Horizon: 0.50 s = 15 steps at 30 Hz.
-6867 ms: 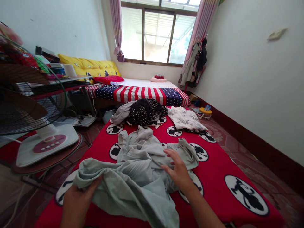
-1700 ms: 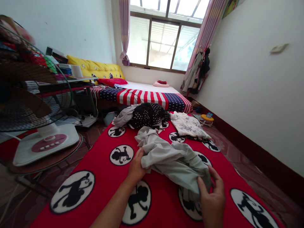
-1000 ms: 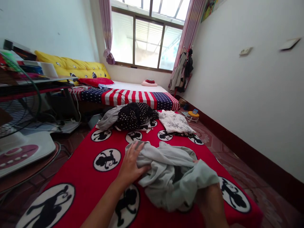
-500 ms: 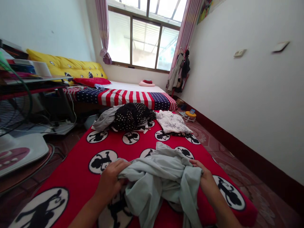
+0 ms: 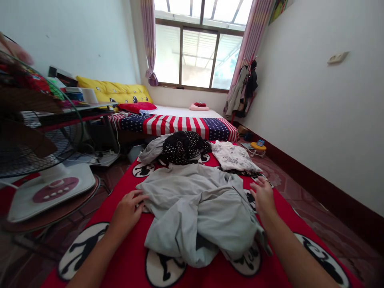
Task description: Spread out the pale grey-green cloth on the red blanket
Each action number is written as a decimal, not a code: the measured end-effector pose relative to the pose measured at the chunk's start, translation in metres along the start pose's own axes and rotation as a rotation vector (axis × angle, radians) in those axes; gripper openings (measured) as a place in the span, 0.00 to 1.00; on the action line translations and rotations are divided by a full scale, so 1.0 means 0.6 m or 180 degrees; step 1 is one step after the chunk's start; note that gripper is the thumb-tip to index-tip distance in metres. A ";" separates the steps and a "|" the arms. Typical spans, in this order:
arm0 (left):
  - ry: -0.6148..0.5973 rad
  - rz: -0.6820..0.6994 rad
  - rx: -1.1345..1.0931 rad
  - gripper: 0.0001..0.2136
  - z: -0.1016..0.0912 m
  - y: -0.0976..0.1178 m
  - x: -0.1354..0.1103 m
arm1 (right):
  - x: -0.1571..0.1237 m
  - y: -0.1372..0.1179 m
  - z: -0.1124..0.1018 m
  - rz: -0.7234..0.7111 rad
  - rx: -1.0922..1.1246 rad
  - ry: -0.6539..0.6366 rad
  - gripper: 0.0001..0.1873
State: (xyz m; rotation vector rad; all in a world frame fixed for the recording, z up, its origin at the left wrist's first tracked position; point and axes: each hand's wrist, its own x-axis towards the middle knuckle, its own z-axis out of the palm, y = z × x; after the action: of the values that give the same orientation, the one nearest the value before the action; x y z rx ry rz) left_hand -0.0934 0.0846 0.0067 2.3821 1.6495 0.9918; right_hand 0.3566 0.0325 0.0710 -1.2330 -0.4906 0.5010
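A pale grey-green garment [image 5: 198, 208] lies crumpled and partly spread on the red blanket [image 5: 129, 256] with black monkey medallions. My left hand [image 5: 127, 211] rests on the blanket at the garment's left edge, its fingers curled against the cloth. My right hand [image 5: 264, 198] is at the garment's right edge, fingers stretched out flat and holding nothing.
Beyond the garment lie a black dotted garment [image 5: 183, 147] over a grey one and a white floral garment [image 5: 234, 157]. A bed with a flag-pattern cover [image 5: 180, 124] stands behind. An electric fan [image 5: 33, 160] is at the left. Tiled floor and wall run along the right.
Both hands have moved apart and the bunched garment now lies wider and flatter on the blanket. The right hand has let go of the cloth. The camera has turned slightly left.
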 end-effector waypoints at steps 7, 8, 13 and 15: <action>0.0250 -0.0261 -0.0405 0.16 -0.011 0.000 -0.033 | -0.156 0.001 -0.077 -0.1596 -0.2050 -0.1481 0.11; 0.0322 -0.0276 -0.0494 0.17 -0.016 0.016 -0.027 | -0.177 -0.006 -0.080 -0.1840 -0.2184 -0.1616 0.10; -0.0344 0.0009 -0.0732 0.21 -0.021 0.118 -0.024 | -0.263 -0.002 -0.090 -0.2586 -0.2377 -0.2077 0.13; -0.0798 0.0125 -0.0642 0.29 -0.013 0.145 -0.040 | -0.289 0.021 -0.093 -0.2641 -0.2250 -0.2422 0.17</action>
State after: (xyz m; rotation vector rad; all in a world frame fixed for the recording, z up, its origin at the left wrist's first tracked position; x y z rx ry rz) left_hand -0.0322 0.0254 0.0378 2.3028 1.3539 0.7840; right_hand 0.2517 -0.1114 0.0303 -1.3195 -1.8509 0.0373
